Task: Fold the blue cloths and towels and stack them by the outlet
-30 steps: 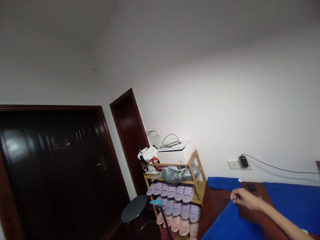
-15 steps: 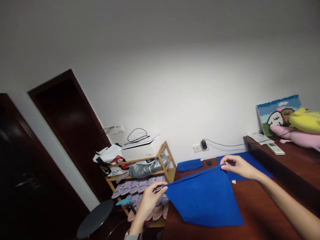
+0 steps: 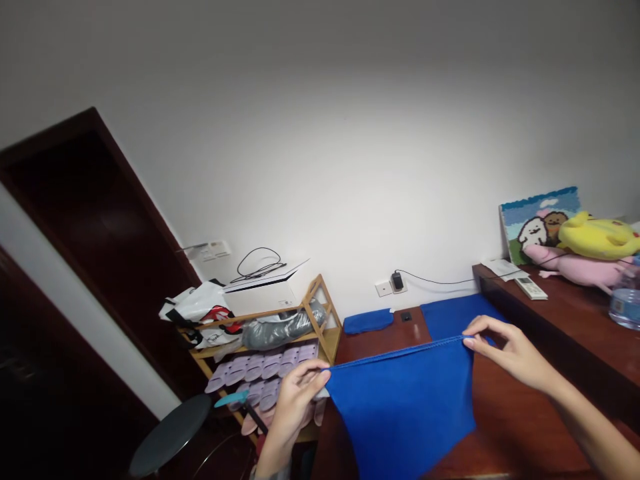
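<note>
A plain blue cloth (image 3: 405,407) hangs stretched between my two hands, its top edge pulled nearly straight over the brown wooden table (image 3: 520,407). My left hand (image 3: 300,393) pinches the cloth's upper left corner between thumb and fingers. At the upper right corner, my right hand (image 3: 505,347) holds the edge in a similar pinch. Behind it on the table lie a folded blue cloth (image 3: 369,321) and a larger blue cloth (image 3: 457,313) spread flat, partly hidden by my right hand and the held cloth.
Left of the table stands a wooden rack (image 3: 327,320) with lilac slippers (image 3: 255,365), a bag (image 3: 200,303) and a white box (image 3: 263,293). A round dark stool (image 3: 173,433) is near it. On the raised ledge sit a remote (image 3: 531,288), plush toys (image 3: 597,237) and a plastic bottle (image 3: 625,307).
My right hand has moved right and the cloth's top edge is wider and more level. The cloth hangs lower toward me. The view has shifted right, bringing the bottle in.
</note>
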### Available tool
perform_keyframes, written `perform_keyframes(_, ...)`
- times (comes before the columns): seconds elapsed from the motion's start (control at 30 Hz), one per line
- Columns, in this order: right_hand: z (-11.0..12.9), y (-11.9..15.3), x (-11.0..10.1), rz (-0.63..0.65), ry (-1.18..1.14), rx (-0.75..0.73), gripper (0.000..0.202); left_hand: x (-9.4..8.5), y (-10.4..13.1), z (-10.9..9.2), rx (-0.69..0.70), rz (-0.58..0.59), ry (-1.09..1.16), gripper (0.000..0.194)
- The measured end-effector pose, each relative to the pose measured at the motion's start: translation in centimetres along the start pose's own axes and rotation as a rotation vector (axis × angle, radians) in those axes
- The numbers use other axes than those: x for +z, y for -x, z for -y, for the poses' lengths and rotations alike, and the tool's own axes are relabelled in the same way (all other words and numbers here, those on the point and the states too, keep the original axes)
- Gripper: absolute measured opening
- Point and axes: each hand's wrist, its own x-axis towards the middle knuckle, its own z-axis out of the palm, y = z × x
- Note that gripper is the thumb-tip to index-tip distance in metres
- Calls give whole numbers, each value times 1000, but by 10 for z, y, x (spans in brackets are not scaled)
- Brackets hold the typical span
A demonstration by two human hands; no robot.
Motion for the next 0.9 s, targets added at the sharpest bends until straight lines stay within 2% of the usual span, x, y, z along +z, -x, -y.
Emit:
perform_keyframes(0.13,1,11,0,-27,12,-1,44,5,4,4,9,11,-4,43)
perform_keyframes(0.27,4,22,1,0,41,-7,43,10,8,10,29,-17,60,47)
perform_keyframes(0.43,12,34,-3,7,42,-18,41,5,19,19,-64,-116,91,52)
perform_keyframes(0.57,1,27,0,16,38,7,37,6,7,34,-52,-142,13,49)
perform_keyframes(0.63,-17,16,8,33,32,32,36,11,-11,53,-8,-143,-34,48)
perform_keyframes(0.7,-46,1,22,46,18,67,38,20,-34,84,4,-108,-67,49)
perform_keyframes(0.83,-131,-44,67,81,-19,169,47,44,-79,170,-30,-16,-218,51)
perform_keyframes(0.9,-176,-67,96,81,71,248,48,58,-97,209,-49,-14,-325,49)
